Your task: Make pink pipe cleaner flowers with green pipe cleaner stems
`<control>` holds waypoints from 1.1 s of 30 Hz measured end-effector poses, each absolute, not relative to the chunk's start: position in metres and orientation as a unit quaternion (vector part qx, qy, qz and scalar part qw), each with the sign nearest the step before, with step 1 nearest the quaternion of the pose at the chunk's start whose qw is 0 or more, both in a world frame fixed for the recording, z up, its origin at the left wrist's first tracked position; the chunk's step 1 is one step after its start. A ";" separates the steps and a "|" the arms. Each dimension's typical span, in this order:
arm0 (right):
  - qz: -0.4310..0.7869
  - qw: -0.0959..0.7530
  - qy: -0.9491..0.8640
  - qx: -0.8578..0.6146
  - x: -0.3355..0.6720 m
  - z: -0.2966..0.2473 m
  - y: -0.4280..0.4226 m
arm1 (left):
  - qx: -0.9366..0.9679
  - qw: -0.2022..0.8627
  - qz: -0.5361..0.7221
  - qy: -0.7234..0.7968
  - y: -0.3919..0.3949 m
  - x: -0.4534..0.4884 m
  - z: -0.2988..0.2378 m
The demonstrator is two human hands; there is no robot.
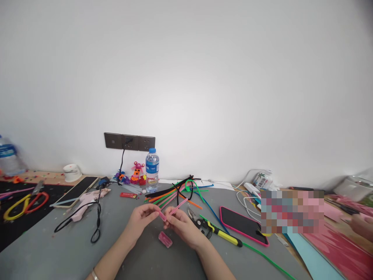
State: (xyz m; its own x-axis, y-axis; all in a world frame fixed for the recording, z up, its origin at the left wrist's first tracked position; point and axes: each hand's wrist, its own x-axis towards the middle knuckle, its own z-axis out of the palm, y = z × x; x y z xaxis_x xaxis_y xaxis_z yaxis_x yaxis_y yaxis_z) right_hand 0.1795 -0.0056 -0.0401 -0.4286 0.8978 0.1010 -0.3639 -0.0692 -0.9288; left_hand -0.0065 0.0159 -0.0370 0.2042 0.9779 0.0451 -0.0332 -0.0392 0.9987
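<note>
My left hand [142, 217] and my right hand [180, 226] meet over the grey mat [58, 249], both pinched on a pink pipe cleaner [177, 207] that sticks up and to the right. A small pink piece [165, 239] lies on the mat just below them. A heap of coloured pipe cleaners [175, 192] lies behind the hands. Yellow-handled pliers [214, 228] lie just right of my right hand.
A water bottle [152, 170] stands by the wall sockets [129, 142]. A pink glue gun [84, 204] with a black cord, a phone [76, 191] and scissors [25, 203] lie left. A pink-cased phone [243, 225] lies right. Another person's hand [361, 225] shows at the far right.
</note>
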 end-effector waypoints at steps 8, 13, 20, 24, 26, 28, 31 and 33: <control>0.746 0.423 -0.463 -0.223 0.179 -0.037 -0.010 | 0.571 0.562 0.447 0.399 0.014 -0.006 -0.035; 0.723 0.448 -0.467 -0.241 0.178 -0.038 -0.007 | 0.550 0.565 0.452 0.417 0.016 -0.006 -0.036; 0.639 0.520 -0.495 -0.277 0.175 -0.043 0.000 | 0.542 0.557 0.454 0.436 0.018 -0.007 -0.037; 0.648 0.501 -0.503 -0.276 0.175 -0.041 -0.003 | 0.543 0.557 0.450 0.439 0.019 -0.008 -0.037; 0.658 0.491 -0.505 -0.267 0.175 -0.039 -0.004 | 0.545 0.556 0.447 0.440 0.019 -0.008 -0.038; 0.668 0.481 -0.506 -0.256 0.175 -0.039 -0.005 | 0.546 0.556 0.448 0.438 0.020 -0.009 -0.039; 0.686 0.467 -0.502 -0.244 0.175 -0.040 -0.005 | 0.547 0.561 0.447 0.432 0.020 -0.009 -0.039; 0.698 0.459 -0.496 -0.237 0.175 -0.042 -0.005 | 0.550 0.565 0.444 0.427 0.020 -0.008 -0.038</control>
State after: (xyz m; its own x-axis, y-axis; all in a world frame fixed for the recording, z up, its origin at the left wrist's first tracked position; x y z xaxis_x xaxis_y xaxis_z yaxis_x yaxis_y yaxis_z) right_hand 0.1749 -0.0050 -0.0416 -0.4655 0.8763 0.1239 -0.4053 -0.0867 -0.9100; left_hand -0.0084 0.0196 -0.0377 0.2422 0.9702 0.0057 -0.0316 0.0020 0.9995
